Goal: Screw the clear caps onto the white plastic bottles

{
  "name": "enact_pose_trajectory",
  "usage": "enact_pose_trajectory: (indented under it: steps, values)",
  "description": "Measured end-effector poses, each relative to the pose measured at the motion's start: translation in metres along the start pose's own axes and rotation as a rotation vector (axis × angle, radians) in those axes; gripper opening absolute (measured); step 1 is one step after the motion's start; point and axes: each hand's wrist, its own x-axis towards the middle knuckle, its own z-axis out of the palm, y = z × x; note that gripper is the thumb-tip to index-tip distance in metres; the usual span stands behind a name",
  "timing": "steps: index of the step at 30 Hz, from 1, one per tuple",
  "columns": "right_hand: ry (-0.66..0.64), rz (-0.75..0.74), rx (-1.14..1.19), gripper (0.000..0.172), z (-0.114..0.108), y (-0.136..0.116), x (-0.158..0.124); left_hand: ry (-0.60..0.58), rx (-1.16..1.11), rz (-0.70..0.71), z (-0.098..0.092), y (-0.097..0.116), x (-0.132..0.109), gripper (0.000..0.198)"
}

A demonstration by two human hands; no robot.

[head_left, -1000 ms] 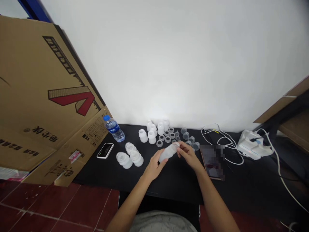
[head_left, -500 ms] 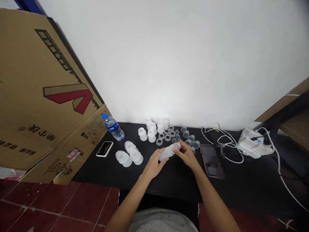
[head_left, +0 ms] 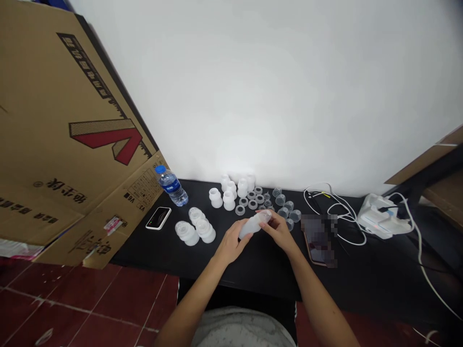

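A small white feeding bottle (head_left: 248, 228) lies tilted between my hands, its clear domed cap (head_left: 265, 215) pointing up to the right. My left hand (head_left: 230, 243) is wrapped round the bottle's body. At the cap end, the fingers of my right hand (head_left: 279, 230) are closed on the clear cap. Several similar bottles with clear tops (head_left: 205, 230) stand to the left of my hands. Behind them are several open white bottles (head_left: 229, 200), with loose collar rings (head_left: 240, 209) beside them. Clear caps (head_left: 295, 215) lie beyond my right hand, near small translucent teats (head_left: 267, 203).
A water bottle (head_left: 171, 185) and a white device with a screen (head_left: 158, 218) are at the left, beside a large cardboard box (head_left: 101, 202). At the right lie a phone (head_left: 318, 243), white cables (head_left: 356, 231) and a white power strip (head_left: 383, 217). A white wall backs the black table (head_left: 253, 277).
The camera view has shifted slightly. My hands keep nearly the same hold on the bottle and cap, with the right fingers moved a little around the cap.
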Motion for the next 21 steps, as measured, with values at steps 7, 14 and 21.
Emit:
enact_pose_trajectory:
  steps: [7, 14, 21]
  values:
    - [0.133, 0.018, -0.035, 0.044, 0.003, 0.010, 0.003, 0.036, 0.019, 0.033, -0.002, 0.008, 0.003, 0.045]
    - [0.004, 0.024, 0.006, 0.050, 0.004, 0.011, 0.003, -0.017, 0.000, -0.001, -0.003, 0.007, 0.002, 0.045]
    - [-0.067, 0.034, 0.011, 0.055, 0.005, 0.016, 0.000, -0.010, -0.016, -0.013, 0.000, 0.000, 0.000, 0.045]
